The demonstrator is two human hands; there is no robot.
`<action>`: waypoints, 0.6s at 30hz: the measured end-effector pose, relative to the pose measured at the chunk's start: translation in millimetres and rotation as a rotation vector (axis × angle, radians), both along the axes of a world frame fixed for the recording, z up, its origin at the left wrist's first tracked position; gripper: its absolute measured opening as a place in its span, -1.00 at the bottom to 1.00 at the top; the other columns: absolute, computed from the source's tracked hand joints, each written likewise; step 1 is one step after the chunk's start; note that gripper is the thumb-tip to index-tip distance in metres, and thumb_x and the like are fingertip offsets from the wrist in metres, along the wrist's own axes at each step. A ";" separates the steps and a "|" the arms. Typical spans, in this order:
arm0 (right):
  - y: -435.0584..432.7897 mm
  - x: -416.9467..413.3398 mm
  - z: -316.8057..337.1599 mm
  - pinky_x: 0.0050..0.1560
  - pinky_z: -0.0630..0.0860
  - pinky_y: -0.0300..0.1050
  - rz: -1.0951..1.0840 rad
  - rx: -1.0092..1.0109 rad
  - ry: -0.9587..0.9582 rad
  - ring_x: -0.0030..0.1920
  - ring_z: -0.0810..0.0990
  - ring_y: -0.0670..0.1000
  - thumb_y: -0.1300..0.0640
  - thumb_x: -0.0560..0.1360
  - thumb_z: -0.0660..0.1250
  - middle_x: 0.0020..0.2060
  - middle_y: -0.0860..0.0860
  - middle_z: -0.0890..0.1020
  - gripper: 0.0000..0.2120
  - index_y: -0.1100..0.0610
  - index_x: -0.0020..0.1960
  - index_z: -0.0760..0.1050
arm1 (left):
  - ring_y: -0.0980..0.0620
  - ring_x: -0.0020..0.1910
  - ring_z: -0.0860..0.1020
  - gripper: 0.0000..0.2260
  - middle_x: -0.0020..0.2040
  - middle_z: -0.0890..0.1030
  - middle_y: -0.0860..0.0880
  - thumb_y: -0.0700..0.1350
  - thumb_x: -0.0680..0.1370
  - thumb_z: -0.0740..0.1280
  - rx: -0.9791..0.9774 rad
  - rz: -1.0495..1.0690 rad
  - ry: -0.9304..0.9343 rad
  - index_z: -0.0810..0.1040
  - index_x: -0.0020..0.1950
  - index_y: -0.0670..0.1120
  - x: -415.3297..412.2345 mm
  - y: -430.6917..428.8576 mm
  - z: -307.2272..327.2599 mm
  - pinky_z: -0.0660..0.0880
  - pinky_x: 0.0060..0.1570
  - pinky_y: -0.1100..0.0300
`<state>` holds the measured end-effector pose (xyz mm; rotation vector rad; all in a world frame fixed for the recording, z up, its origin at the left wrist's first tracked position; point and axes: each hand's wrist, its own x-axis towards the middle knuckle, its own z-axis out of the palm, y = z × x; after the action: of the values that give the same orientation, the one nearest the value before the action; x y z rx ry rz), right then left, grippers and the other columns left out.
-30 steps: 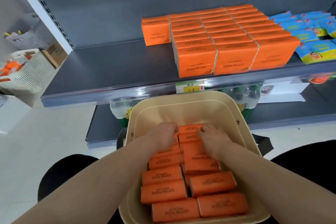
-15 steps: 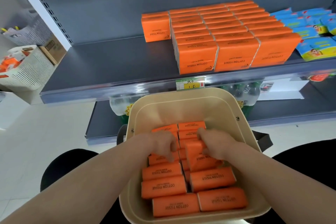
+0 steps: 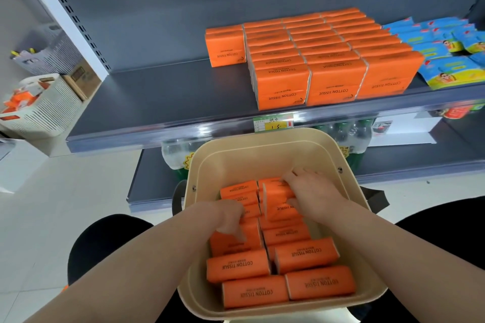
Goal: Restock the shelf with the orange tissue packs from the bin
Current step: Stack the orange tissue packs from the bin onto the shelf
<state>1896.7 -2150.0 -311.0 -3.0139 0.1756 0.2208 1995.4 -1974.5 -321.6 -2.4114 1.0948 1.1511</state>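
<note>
The bin (image 3: 265,151) sits directly below the camera, and its near part holds the orange packs (image 3: 305,257), lying flat in two columns with printed faces up. The packs do not reach the bin's far wall. The left hand (image 3: 227,216) rests on the left column with its fingers (image 3: 237,235) curled down onto one pack. Whether they have closed round it cannot be told, as the underside is hidden. The right hand (image 3: 313,189) grips packs tipped up on edge in the right column, thumb on the near face and fingers over the far end. Each pack is judged light, soft and compressible, with a smooth film wrap that may slip. Hold should be taken across the short sides, squeezing only enough to lift. Several can probably be clamped together as one block. Beyond the bin, a price tag (image 3: 273,123) sits on the front rail of the shelf (image 3: 170,92). The stack (image 3: 333,71) of stocked packs stands right of centre in three rows reaching the front edge, with a short row at its back left. The shelf surface left of the stack is the likely place for new rows. Blue packets (image 3: 446,44) lie just right of the stack. A white basket (image 3: 44,110) stands far left.
</note>
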 end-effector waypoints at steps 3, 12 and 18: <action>2.2 0.8 0.3 0.20 0.38 -0.02 0.000 -0.003 -0.028 0.22 0.44 0.09 -0.01 0.50 0.33 0.20 0.02 0.46 -0.58 0.03 0.31 0.34 | -0.12 0.17 0.51 -0.61 0.21 0.54 -0.11 -0.05 0.48 0.41 0.027 -0.083 -0.085 0.49 0.27 -0.13 1.0 2.9 -7.2 0.44 0.12 0.11; -3.4 -0.2 21.4 0.15 0.38 -0.03 -0.085 -0.041 -0.155 0.18 0.47 0.06 -0.01 0.51 0.30 0.17 -0.02 0.50 -0.60 0.00 0.29 0.29 | -0.12 0.00 0.55 -0.75 0.02 0.60 -0.14 -0.14 0.44 0.36 -0.277 0.056 -0.251 0.53 0.07 -0.22 19.6 -7.5 37.0 0.47 -0.14 0.10; -8.1 12.3 76.7 0.19 0.33 0.02 -0.133 -0.098 -0.300 0.23 0.44 0.07 0.01 0.49 0.34 0.21 -0.02 0.49 -0.57 -0.01 0.31 0.30 | -0.12 0.04 0.53 -0.73 0.04 0.55 -0.12 -0.13 0.42 0.35 -0.494 0.134 -0.411 0.40 0.07 -0.14 41.0 -9.1 111.8 0.47 -0.07 0.08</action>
<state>1909.0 -2158.0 -234.3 -3.0659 0.3657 -0.2576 2036.4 -1983.7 -209.8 -2.9470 1.1916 0.3980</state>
